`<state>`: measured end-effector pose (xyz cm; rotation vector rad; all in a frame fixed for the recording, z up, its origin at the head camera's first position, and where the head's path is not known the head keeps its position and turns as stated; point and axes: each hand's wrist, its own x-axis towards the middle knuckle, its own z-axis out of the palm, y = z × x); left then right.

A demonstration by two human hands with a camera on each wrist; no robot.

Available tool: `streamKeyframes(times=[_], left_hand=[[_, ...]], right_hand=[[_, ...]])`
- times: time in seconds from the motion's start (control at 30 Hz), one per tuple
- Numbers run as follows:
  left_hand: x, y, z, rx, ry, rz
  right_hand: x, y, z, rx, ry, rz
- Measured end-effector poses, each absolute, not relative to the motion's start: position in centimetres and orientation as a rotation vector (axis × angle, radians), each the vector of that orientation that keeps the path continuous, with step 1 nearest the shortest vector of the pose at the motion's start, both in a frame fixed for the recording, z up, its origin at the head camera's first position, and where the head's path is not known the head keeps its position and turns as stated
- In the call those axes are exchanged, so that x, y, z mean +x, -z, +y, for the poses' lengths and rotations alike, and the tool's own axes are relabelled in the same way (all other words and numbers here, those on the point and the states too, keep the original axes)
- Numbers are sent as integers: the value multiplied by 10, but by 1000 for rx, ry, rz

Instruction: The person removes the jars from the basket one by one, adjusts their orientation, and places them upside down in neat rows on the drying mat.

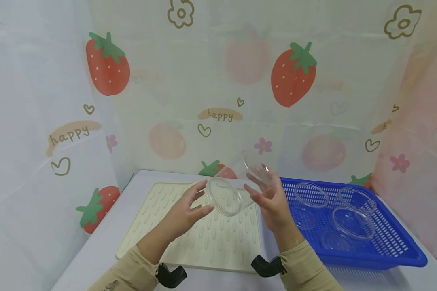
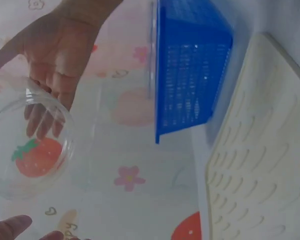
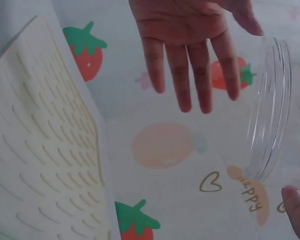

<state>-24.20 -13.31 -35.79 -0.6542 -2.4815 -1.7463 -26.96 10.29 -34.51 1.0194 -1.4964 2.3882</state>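
Observation:
Above the mat, my left hand (image 1: 200,200) pinches the rim of a clear round dish (image 1: 223,197) between thumb and fingers. In the left wrist view that dish (image 2: 32,145) stands face-on, with my left fingertips (image 2: 10,227) just below it. My right hand (image 1: 262,184) holds a second clear dish (image 1: 258,169) tilted up at its fingertips. This second dish (image 3: 272,110) shows edge-on in the right wrist view, with one right fingertip (image 3: 297,210) under it. The two hands face each other, close together, and the two dishes are a little apart.
A cream ribbed mat (image 1: 211,238) lies on the white table under my hands. A blue mesh basket (image 1: 397,250) at the right holds several clear dishes (image 1: 353,222). A strawberry-print curtain (image 1: 291,76) closes off the back and sides.

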Motion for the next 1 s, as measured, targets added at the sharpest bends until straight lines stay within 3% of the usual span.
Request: streamKeyframes(times=[0.4, 1.0], left_hand=[[-244, 400, -169, -425, 796, -2860], [-222, 447, -219, -192, 470, -3254]], right_hand=[[-276, 348, 103, 991, -2294, -1562], [-285, 354, 99, 962, -2272, -1635]])
